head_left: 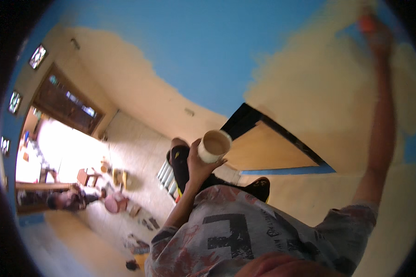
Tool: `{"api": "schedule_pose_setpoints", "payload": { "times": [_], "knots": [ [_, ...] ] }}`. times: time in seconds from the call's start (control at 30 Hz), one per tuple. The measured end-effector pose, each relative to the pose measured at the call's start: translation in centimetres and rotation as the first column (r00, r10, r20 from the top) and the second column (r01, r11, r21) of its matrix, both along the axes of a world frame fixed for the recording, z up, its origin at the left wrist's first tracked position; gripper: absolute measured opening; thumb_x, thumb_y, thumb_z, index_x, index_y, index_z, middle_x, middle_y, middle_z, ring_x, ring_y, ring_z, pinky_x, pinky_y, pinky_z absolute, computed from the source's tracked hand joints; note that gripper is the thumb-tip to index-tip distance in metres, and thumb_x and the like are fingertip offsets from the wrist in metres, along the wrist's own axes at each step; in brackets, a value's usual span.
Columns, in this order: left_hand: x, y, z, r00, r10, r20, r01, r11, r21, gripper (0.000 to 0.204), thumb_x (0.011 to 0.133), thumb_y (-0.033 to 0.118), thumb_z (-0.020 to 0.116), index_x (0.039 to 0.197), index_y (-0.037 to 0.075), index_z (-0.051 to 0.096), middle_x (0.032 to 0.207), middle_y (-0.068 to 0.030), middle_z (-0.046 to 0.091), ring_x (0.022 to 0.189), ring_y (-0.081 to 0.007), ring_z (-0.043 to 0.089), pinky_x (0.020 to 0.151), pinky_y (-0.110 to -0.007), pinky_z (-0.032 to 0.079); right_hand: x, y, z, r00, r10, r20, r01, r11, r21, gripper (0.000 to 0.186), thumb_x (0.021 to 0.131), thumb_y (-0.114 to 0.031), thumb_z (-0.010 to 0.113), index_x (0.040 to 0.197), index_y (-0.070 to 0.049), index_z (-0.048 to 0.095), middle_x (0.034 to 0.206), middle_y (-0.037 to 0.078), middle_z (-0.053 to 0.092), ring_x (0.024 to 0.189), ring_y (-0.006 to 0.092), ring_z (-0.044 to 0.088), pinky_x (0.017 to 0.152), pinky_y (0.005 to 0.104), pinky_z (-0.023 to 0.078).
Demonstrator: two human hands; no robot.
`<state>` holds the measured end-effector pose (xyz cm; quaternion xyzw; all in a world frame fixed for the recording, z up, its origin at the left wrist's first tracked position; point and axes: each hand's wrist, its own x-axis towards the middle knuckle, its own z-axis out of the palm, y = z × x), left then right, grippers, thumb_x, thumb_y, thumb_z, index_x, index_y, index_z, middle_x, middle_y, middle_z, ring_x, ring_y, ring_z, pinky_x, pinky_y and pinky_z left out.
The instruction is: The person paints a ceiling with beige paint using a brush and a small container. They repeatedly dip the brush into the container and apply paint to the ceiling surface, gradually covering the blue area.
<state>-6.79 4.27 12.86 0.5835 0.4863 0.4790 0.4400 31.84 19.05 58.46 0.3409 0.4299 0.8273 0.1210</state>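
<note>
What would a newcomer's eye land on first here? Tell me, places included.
The bright blue area, spread across the top of the picture with ragged edges against the beige wall, probably comes first. Near the centre, the left hand holds a pale cup of tan liquid. At upper right, the blurred right hand is raised with a reddish-orange thing; the doorway glares white at far left.

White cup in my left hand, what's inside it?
Inside the white cup, held in your left hand, is what looks like beige paint. Its surface hides the bottom, so anything lying underneath can't be seen.
</note>
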Motion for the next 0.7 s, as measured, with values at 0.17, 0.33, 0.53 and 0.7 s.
{"api": "schedule_pose_setpoints", "payload": {
  "times": [0.17, 0.33, 0.53, 0.7],
  "knots": [
    [-0.5, 0.8, -0.6, 0.999, 0.027, -0.030, -0.026, 0.999, 0.043, 0.086, 0.051, 0.025, 0.095, 0.121, 0.001, 0.050, 0.108, -0.0157, 0.064, 0.101, -0.0272, 0.064, 0.085, -0.039, 0.053, -6.7, -0.2, -23.0, 0.835, -0.168, -0.524, -0.192, 0.804, -0.563, 0.035, 0.080, -0.011, 0.061, 0.114, -0.003, 0.060, 0.091, 0.011, 0.068, 0.076, 0.0235, 0.069, 0.059, 0.0372, 0.056],
    [-1.7, 0.2, 1.5, 0.998, 0.061, -0.019, -0.060, 0.995, 0.079, 0.084, 0.052, 0.021, 0.094, 0.120, 0.002, 0.049, 0.108, -0.0146, 0.061, 0.101, -0.0276, 0.062, 0.085, -0.039, 0.051, -8.4, -2.7, -29.4, 0.545, -0.471, -0.693, -0.502, 0.478, -0.720, 0.018, 0.080, -0.013, 0.060, 0.096, -0.007, 0.067, 0.086, 0.015, 0.068, 0.080, 0.0312, 0.069, 0.068, 0.0453, 0.055],
    [-2.2, -0.1, 1.7, 0.999, 0.049, 0.015, -0.049, 0.999, -0.007, 0.078, 0.051, 0.018, 0.092, 0.115, 0.003, 0.050, 0.108, -0.0119, 0.053, 0.103, -0.0288, 0.056, 0.088, -0.041, 0.047, -3.8, 2.6, -16.0, 0.433, -0.330, -0.839, -0.390, 0.770, -0.505, 0.030, 0.082, -0.039, 0.067, 0.089, -0.010, 0.065, 0.078, 0.014, 0.067, 0.074, 0.0352, 0.065, 0.066, 0.0416, 0.052],
    [-1.7, -0.1, 1.8, 1.000, 0.012, -0.003, -0.012, 1.000, -0.005, 0.079, 0.051, 0.020, 0.093, 0.114, 0.003, 0.049, 0.107, -0.0114, 0.053, 0.102, -0.0282, 0.056, 0.087, -0.039, 0.047, -9.5, -1.2, 3.2, 0.747, 0.102, -0.657, -0.313, 0.926, -0.212, 0.027, 0.085, -0.030, 0.064, 0.098, -0.007, 0.063, 0.084, 0.013, 0.067, 0.078, 0.0300, 0.066, 0.064, 0.0387, 0.053]
  ]
}}
